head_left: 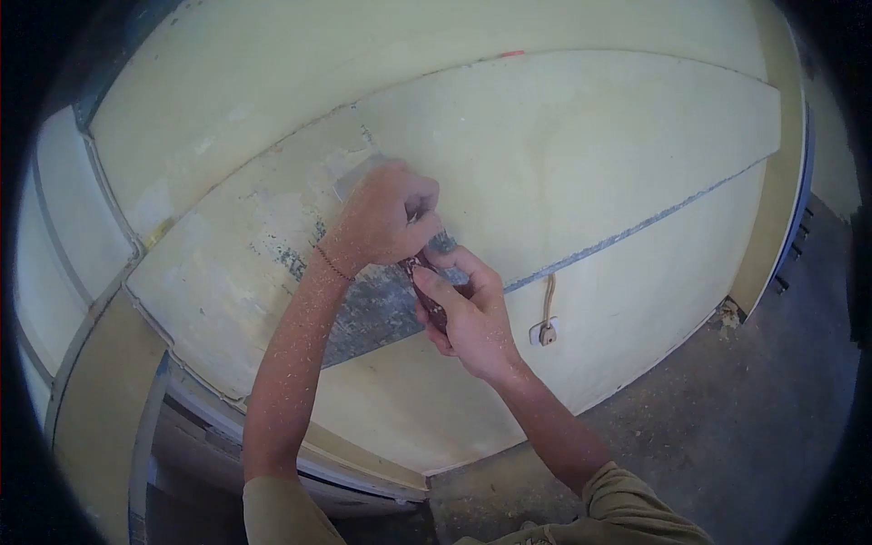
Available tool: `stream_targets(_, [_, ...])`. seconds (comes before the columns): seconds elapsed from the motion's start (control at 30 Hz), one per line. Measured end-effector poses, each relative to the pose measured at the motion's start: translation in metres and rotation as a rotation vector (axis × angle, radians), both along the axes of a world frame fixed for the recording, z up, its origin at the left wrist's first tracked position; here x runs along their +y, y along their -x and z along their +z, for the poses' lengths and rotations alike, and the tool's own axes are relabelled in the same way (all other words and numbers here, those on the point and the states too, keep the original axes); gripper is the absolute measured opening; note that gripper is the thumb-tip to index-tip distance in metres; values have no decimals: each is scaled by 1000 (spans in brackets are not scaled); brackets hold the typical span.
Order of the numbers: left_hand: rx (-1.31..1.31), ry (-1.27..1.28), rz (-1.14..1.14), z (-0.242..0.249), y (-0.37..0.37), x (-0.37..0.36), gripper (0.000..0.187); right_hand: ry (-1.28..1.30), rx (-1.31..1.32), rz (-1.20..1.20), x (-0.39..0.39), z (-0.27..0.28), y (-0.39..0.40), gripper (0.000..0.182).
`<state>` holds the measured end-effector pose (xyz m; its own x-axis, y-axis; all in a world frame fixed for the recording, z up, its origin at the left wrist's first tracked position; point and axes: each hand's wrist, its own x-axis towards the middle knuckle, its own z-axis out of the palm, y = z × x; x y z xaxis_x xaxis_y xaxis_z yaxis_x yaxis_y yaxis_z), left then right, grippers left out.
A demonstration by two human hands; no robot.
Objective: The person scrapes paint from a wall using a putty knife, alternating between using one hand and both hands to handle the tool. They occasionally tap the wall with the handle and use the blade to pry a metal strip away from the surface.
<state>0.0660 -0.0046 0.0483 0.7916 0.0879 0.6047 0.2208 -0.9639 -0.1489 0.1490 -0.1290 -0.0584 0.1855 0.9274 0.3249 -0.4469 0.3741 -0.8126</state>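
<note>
Both of my hands are at the middle of the pale wall, close together. My right hand (472, 313) is wrapped round the dark reddish handle (430, 300) of a scraper. My left hand (386, 213), with a thin cord round its wrist, is closed over the upper part of the tool. A broad pale blade (352, 179) shows past its far side, against the wall. Between the hands is a small grey piece (442, 242) that I cannot make out. The wall's coating (295, 186) is patchy, and pale flecks dot my forearms.
A bare grey patch (377, 313) lies below my hands, and a grey line (627, 232) runs right from it. A wall socket (545, 332) with a cord is lower right. At left is a door frame (104, 409); the dusty floor (654, 445) is lower right.
</note>
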Motion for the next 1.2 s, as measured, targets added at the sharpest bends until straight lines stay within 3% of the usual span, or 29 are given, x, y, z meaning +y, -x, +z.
stream_targets(0.13, [20,58,-23,3,2,0,16,-35,39,61,-4,-3,1,14])
stream_targets(0.37, [-19,183,3,5,2,0,16,-77,-57,-41,3,5,4,11])
stream_targets(0.43, [52,-3,-84,-11,1,5,20,-72,-32,-25,1,-2,3,10])
stream_targets(0.53, [14,-48,-126,-2,-1,9,21,-62,-84,-56,5,-2,-2,11])
stream_targets(0.57, [12,-45,-134,8,-3,5,21,-79,-118,-58,10,15,-5,11])
stream_targets(0.63, [-6,91,83,30,1,-3,17,-91,-142,-50,7,24,-5,10])
stream_targets(0.67, [-12,-28,-28,21,1,1,15,-77,-119,-39,0,18,-4,10])
stream_targets(0.77, [2,29,-39,-8,6,-5,15,-38,-78,-34,-7,6,4,9])
stream_targets(0.83, [19,-16,-95,9,3,5,15,-17,-67,-49,-2,10,2,10])
stream_targets(0.93, [34,103,69,11,5,-3,16,-12,-54,7,-2,11,-1,11])
stream_targets(1.03, [34,63,-38,7,5,-2,17,-40,-60,-35,2,6,3,11])
stream_targets(1.1, [7,144,88,19,3,-4,17,-75,-37,-33,9,12,5,11])
stream_targets(1.13, [-29,-6,36,26,2,-3,17,-75,-33,-36,7,16,2,11])
stream_targets(1.2, [15,44,1,19,2,-2,19,-26,-23,9,0,23,-3,12])
